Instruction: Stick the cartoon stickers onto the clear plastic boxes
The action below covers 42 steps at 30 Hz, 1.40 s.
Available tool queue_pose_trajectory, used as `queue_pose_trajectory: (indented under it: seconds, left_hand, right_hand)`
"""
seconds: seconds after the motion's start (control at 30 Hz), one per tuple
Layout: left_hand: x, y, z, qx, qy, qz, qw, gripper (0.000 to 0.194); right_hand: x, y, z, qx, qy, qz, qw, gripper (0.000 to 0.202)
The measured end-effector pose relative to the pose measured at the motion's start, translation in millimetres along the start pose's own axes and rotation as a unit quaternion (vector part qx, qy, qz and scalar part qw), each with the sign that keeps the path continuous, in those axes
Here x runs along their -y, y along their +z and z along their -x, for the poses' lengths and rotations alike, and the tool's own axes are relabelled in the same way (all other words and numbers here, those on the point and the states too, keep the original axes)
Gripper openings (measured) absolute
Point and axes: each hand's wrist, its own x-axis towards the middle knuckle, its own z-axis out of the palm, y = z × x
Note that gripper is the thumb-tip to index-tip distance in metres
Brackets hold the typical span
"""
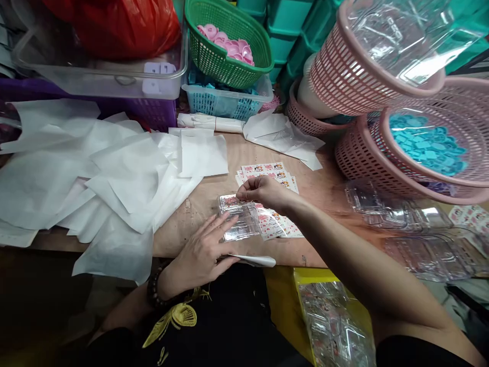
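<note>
A clear plastic case (pixel 240 224) lies on the wooden table, with pink print showing at its far end. The fingers of my left hand (pixel 208 247) rest spread across its near left part. Between that hand's thumb and forefinger sits a curled white sheet (pixel 254 260), jutting to the right at the table edge. My right hand (pixel 265 192) is closed in a pinch over the far end of the case; its fingertips hide whatever is between them. Under and behind this hand lie several printed sticker sheets (pixel 273 227) with pink patterns and small cartoon figures.
Loose white paper (pixel 114 168) covers the left side. Behind stand a green basket (pixel 229 66) of pink pieces and a clear bin (pixel 114 84). At right are pink baskets (pixel 359 158), one with blue pieces, and more clear cases (pixel 424 255). A yellow-edged container (pixel 317 275) of packed cases stands below the edge.
</note>
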Motion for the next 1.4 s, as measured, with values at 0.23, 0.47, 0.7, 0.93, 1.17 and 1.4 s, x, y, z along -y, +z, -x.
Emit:
queue_pose_trajectory:
  seconds: [0.23,0.47,0.7,0.93,1.17,1.4]
  left_hand:
    - [2,0.8,1,0.005,-0.001,0.004,1.0,0.014]
    - [2,0.4,1,0.009,-0.001,0.007,1.0,0.013]
    - [2,2.1,2,0.009,-0.006,0.012,1.0,0.014]
    - [2,1.1,2,0.005,-0.005,0.024,1.0,0.014]
    - [-2,-2.0,2,-0.046,-0.004,0.062,0.997,0.01]
    - [-10,-5.4,4,-0.116,-0.194,0.304,0.925,0.032]
  right_hand:
    - [4,0,-2,-0.006,0.029,0.013,0.999,0.03]
    - [4,2,-4,-0.021,0.017,0.01,1.0,0.022]
    - [2,6,-5,-0.033,-0.024,0.101,0.994,0.012]
    - [12,11,9,-0.127,-0.063,0.403,0.904,0.039]
    - [-1,7,72,-0.07,-0.267,0.311,0.909,0.038]
    - [-26,22,117,0.017,-0.163,0.229,0.96,0.007]
